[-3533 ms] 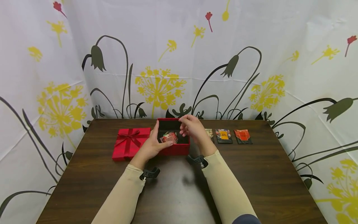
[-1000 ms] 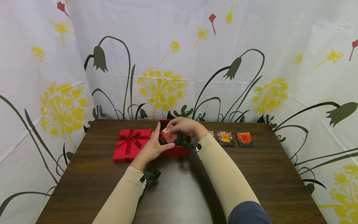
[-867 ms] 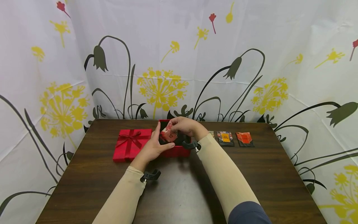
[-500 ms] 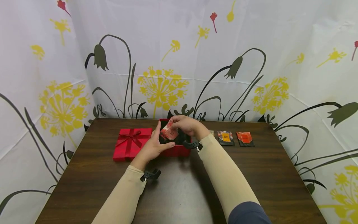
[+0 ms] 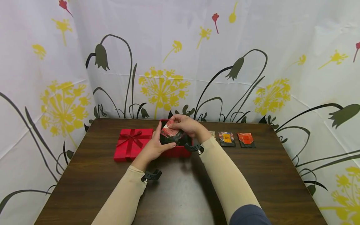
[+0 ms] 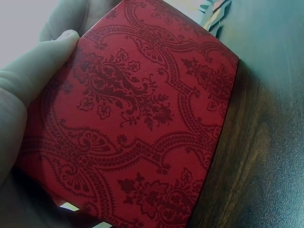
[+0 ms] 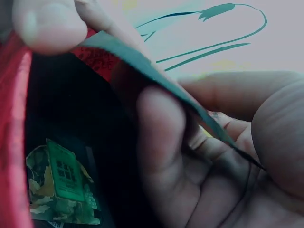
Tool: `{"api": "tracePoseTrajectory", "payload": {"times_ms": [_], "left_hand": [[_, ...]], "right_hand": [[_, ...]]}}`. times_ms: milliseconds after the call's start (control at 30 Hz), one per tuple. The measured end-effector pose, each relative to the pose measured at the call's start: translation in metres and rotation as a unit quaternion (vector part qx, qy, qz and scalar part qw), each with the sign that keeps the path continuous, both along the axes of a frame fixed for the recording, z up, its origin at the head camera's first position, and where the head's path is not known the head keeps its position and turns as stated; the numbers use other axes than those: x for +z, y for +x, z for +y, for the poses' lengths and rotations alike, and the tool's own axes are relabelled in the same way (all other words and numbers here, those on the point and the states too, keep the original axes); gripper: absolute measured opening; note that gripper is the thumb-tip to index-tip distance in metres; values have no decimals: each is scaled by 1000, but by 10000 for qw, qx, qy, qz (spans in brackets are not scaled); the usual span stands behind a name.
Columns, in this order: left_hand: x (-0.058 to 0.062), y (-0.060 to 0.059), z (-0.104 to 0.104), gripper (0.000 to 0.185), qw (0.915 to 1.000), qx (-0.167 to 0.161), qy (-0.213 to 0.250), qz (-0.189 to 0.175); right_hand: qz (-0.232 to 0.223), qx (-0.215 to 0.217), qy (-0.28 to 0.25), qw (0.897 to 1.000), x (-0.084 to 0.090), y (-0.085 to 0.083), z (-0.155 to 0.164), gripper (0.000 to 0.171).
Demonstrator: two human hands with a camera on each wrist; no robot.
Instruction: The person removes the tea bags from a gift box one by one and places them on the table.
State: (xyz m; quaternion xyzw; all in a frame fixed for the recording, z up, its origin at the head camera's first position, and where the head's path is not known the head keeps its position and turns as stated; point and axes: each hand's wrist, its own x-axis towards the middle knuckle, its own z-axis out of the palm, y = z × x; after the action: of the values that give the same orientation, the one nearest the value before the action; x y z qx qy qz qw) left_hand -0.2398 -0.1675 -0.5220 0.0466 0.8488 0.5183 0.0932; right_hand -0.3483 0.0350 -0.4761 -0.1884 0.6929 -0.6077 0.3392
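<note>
An open red box [image 5: 180, 152] stands at the table's far middle. My left hand [image 5: 158, 144] grips its left side, thumb along the front wall; in the left wrist view the thumb [image 6: 40, 71] presses the patterned red wall [image 6: 142, 123]. My right hand [image 5: 180, 125] pinches a small red and white packet [image 5: 168, 131] over the box's opening, tilted toward flat. In the right wrist view the fingers [image 7: 161, 137] hold the packet's thin edge [image 7: 142, 64], and a green packet [image 7: 61, 190] lies on the box's dark bottom.
The red lid with a ribbon bow [image 5: 131, 143] lies left of the box. Right of it sit two dark packets [image 5: 226, 138] [image 5: 245, 138] and a third one [image 5: 212, 133] half hidden behind my right forearm. A flowered curtain [image 5: 168, 62] closes the back and sides.
My right hand took the packet up out of the box, held it upright, and has now tipped it flatter and lower over the opening. The left hand has kept its grip.
</note>
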Motion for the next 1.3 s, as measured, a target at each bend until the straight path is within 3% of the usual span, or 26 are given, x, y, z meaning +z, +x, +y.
{"api": "tracePoseTrajectory", "payload": {"times_ms": [167, 467, 600, 867, 1133, 1300], "left_hand": [[0, -1, -1, 131, 10000, 27, -82, -17], [-2, -1, -2, 129, 9999, -24, -106, -75], [-1, 0, -3, 132, 10000, -13, -52, -79], [-1, -1, -1, 129, 10000, -17, 17, 40], [-4, -2, 1, 132, 9999, -30, 106, 132], [-2, -1, 0, 128, 9999, 30, 56, 95]], "right_hand": [[119, 17, -360, 9993, 0, 2, 5, 33], [781, -491, -259, 9954, 6, 9, 16, 41], [997, -802, -380, 9911, 12, 14, 19, 36], [1322, -1221, -722, 9810, 12, 32, 26, 7], [1601, -1192, -1243, 9720, 12, 57, 53, 19], [1619, -1499, -1313, 9665, 7, 67, 77, 22]]}}
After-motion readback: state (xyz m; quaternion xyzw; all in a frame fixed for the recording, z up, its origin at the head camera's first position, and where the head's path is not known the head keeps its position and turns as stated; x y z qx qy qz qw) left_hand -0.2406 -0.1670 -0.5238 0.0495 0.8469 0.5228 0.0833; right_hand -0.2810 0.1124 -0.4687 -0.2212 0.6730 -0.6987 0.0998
